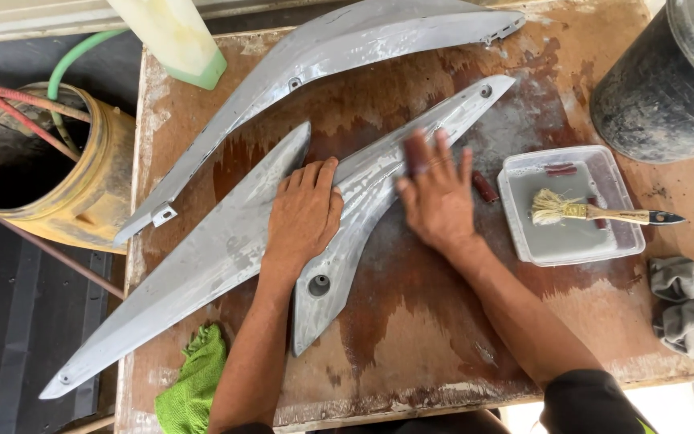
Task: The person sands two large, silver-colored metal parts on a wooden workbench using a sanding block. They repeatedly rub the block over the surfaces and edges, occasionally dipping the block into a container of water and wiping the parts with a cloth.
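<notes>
A long grey body panel (202, 257) with pointed ends lies wet across a brown wooden table (411, 321). My left hand (305, 210) presses flat on the middle of this panel, fingers together. My right hand (437, 193) rests on the panel's upper arm, blurred, with fingers spread and flat; something small may be under the palm, but I cannot see it. A second curved grey panel (315, 56) lies further back, apart from both hands.
A clear plastic tray (572, 241) with water holds a small brush (596, 212) to the right. A grey rag (692, 309) lies at the right edge, a green cloth (194, 386) at the front left. A black bucket (668, 80) stands back right, a yellow drum (66, 177) left of the table.
</notes>
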